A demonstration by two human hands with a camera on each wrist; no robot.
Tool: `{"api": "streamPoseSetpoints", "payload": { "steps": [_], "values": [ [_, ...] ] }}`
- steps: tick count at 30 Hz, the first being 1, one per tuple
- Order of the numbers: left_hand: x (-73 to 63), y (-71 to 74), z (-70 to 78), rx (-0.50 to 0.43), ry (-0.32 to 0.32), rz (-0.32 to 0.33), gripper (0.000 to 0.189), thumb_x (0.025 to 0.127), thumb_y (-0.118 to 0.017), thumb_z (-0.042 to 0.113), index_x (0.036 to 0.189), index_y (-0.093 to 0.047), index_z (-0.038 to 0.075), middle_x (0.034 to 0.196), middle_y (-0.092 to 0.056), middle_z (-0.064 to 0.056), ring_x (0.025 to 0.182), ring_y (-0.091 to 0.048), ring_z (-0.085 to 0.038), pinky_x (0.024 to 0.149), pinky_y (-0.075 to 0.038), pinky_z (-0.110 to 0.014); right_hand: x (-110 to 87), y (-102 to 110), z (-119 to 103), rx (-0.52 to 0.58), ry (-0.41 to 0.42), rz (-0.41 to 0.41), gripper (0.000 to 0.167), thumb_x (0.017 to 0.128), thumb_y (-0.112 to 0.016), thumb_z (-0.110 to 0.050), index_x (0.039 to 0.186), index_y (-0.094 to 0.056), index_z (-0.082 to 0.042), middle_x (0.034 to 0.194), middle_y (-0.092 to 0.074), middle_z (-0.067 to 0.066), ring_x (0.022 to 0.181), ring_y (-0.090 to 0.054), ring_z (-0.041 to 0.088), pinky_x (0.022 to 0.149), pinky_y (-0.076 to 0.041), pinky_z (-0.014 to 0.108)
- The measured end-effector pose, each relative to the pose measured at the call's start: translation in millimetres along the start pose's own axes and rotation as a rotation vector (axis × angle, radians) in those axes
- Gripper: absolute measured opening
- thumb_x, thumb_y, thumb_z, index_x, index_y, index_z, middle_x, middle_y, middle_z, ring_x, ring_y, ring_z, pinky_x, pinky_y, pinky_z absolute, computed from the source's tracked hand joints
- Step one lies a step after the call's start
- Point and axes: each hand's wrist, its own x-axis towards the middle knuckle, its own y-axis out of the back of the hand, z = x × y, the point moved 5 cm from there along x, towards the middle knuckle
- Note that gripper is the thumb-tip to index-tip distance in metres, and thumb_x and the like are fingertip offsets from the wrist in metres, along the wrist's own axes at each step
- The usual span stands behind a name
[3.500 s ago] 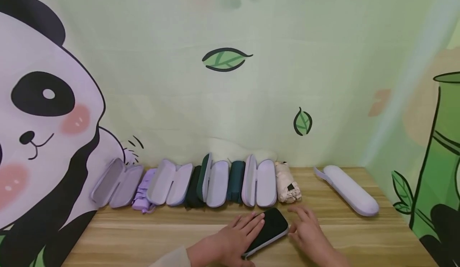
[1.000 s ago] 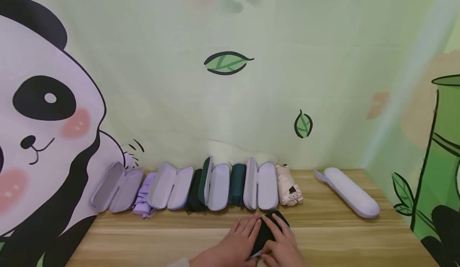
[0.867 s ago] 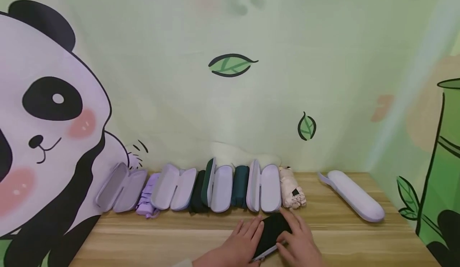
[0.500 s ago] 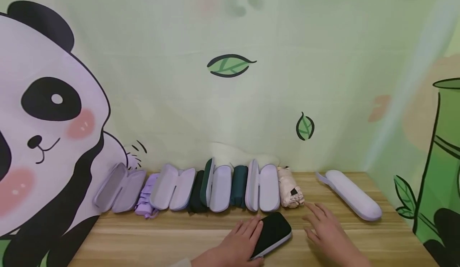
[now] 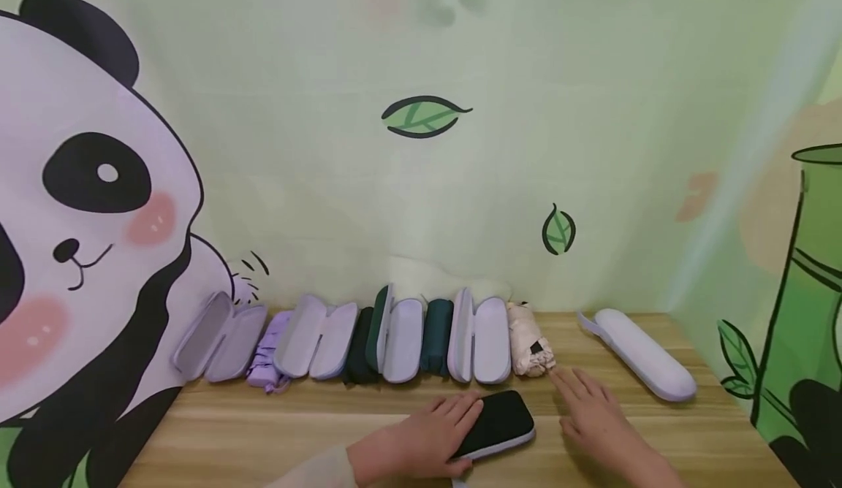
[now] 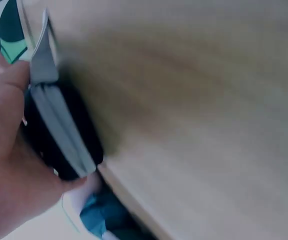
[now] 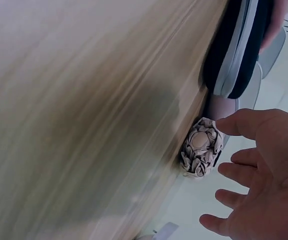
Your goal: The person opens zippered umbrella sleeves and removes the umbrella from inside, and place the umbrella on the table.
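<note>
A black zip case [image 5: 501,422] with a pale grey zip edge lies closed on the table. My left hand [image 5: 424,429] holds it, fingers across the top and thumb along the near side. A grey strap [image 6: 44,62] sticks out beside that thumb. To the right of the case, my right hand [image 5: 595,418] is spread and holds nothing. Its fingertips are near the crumpled end of a rolled beige umbrella [image 5: 528,342]; the right wrist view shows a gap between that hand [image 7: 264,175] and the case.
Several open lavender-lined hard cases [image 5: 490,338] stand in a row along the back wall. Rolled umbrellas lie between them: purple [image 5: 270,353], dark [image 5: 359,345] and teal [image 5: 436,336]. A closed lavender case [image 5: 645,356] with a strap lies at right.
My right hand touched the black case about a second ago, then pulled away to the right. Since then the case has turned slightly under my left hand, and its strap end shows.
</note>
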Motion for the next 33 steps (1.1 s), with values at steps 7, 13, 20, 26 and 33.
{"api": "streamPoseSetpoints", "payload": {
  "steps": [7, 13, 20, 26, 33],
  "values": [
    [-1.0, 14.1, -0.5, -0.074, -0.191, -0.141, 0.086, 0.096, -0.070, 0.022, 0.163, -0.016, 0.014, 0.169, -0.015, -0.001, 0.155, -0.014, -0.017, 0.120, -0.025, -0.044, 1.1, 2, -2, -0.002, 0.020, 0.026, 0.059, 0.082, -0.080, -0.010, 0.137, -0.060, -0.003, 0.142, -0.053, 0.026, 0.130, -0.046, 0.053, 0.101, -0.038, 0.069],
    [-1.0, 19.5, 18.0, 0.075, -0.288, -0.038, 0.073, 0.097, -0.070, 0.031, 0.159, -0.031, 0.022, 0.165, -0.029, 0.007, 0.154, -0.022, -0.021, 0.121, -0.025, -0.046, 6.3, 3, -10, 0.013, 0.027, 0.013, 0.053, 0.082, -0.077, -0.009, 0.133, -0.064, -0.009, 0.142, -0.053, 0.025, 0.129, -0.047, 0.053, 0.096, -0.040, 0.072],
    [-0.3, 22.5, 37.6, 0.027, 0.005, 0.030, 0.058, 0.100, -0.059, 0.051, 0.151, -0.044, 0.026, 0.160, -0.037, 0.001, 0.145, -0.038, -0.032, 0.103, -0.047, -0.047, 8.0, 4, -18, 0.033, 0.030, 0.002, 0.053, 0.084, -0.076, -0.008, 0.135, -0.063, -0.008, 0.143, -0.052, 0.025, 0.130, -0.045, 0.054, 0.097, -0.039, 0.071],
    [6.5, 14.8, 59.2, 0.114, 0.054, 0.012, 0.063, 0.098, -0.041, 0.069, 0.155, -0.037, 0.042, 0.160, -0.036, 0.006, 0.138, -0.045, -0.032, 0.088, -0.052, -0.051, 15.0, 9, -20, 0.015, 0.045, 0.040, 0.053, 0.085, -0.079, -0.011, 0.136, -0.063, -0.011, 0.142, -0.056, 0.020, 0.129, -0.048, 0.051, 0.096, -0.040, 0.070],
    [22.6, 3.6, 67.7, 0.101, 0.065, -0.004, 0.058, 0.100, -0.044, 0.066, 0.153, -0.040, 0.042, 0.157, -0.039, 0.007, 0.139, -0.043, -0.039, 0.079, -0.053, -0.059, 16.7, 12, -25, 0.043, 0.038, 0.010, 0.051, 0.087, -0.077, -0.011, 0.136, -0.063, -0.011, 0.143, -0.055, 0.020, 0.131, -0.046, 0.052, 0.098, -0.039, 0.071]
  ]
}}
